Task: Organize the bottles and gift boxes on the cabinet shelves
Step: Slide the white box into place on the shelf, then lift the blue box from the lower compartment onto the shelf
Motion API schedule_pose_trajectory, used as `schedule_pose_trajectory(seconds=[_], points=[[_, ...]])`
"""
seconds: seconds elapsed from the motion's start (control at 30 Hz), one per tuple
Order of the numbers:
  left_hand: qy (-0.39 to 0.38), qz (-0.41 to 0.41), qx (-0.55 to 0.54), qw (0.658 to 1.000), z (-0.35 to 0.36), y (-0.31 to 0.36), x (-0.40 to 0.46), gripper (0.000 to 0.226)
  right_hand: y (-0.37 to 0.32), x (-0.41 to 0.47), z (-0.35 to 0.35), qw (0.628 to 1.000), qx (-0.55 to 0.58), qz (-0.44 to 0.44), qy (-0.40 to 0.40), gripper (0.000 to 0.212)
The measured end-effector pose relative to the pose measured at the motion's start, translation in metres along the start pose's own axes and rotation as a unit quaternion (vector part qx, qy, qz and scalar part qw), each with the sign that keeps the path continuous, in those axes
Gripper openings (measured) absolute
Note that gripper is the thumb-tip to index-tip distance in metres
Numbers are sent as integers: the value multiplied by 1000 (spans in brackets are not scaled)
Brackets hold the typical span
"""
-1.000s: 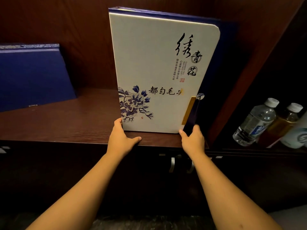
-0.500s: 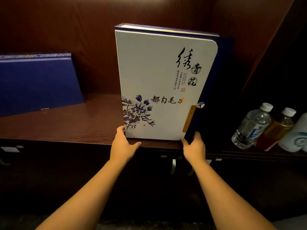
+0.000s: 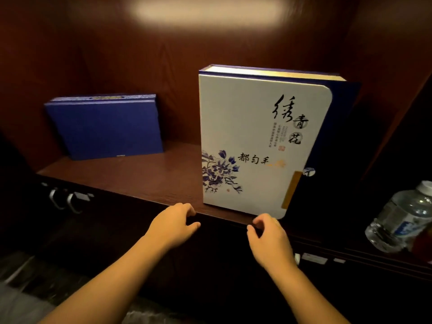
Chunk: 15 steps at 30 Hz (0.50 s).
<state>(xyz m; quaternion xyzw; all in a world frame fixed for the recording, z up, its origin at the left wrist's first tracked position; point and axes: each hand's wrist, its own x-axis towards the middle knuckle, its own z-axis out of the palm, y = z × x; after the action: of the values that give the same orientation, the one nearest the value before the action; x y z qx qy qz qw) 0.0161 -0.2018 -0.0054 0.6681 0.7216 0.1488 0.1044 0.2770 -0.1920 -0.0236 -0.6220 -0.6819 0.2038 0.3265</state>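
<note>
While both hands hang just off the shelf's front edge, neither holds anything: left hand (image 3: pixel 172 224) and right hand (image 3: pixel 268 239) loosely curled, apart from the box. White porcelain-pattern gift box with navy spine (image 3: pixel 259 141) stands upright on the dark wooden cabinet shelf (image 3: pixel 140 178), toward its right end. Clear plastic water bottle (image 3: pixel 402 218) waits on the lower right ledge. Flat navy gift box (image 3: pixel 105 129) leans at the back left corner. Judgement: one box placed; bottles likely remain.

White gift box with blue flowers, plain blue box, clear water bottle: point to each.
White gift box with blue flowers (image 3: pixel 252 127), head view, front cover.
Plain blue box (image 3: pixel 105 128), head view, front face.
Clear water bottle (image 3: pixel 397 220), head view, body.
</note>
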Motion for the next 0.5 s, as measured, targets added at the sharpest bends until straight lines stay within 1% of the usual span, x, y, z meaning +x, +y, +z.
schedule_pose_trajectory(seconds=[0.1,0.23,0.33,0.5], points=[[23,-18,82,996,-17,-10,-15,31,-35,12,10,988,-56,-107,-93,9],[32,-45,144,988,-44,-37,-24,27,-89,30,34,957,-123,-194,-177,10],[54,-64,178,980,-69,-67,-21,25,-130,46,58,934,-155,-263,-186,12],[105,-91,207,969,-118,-131,11,22,-211,87,106,907,-190,-343,-154,14]])
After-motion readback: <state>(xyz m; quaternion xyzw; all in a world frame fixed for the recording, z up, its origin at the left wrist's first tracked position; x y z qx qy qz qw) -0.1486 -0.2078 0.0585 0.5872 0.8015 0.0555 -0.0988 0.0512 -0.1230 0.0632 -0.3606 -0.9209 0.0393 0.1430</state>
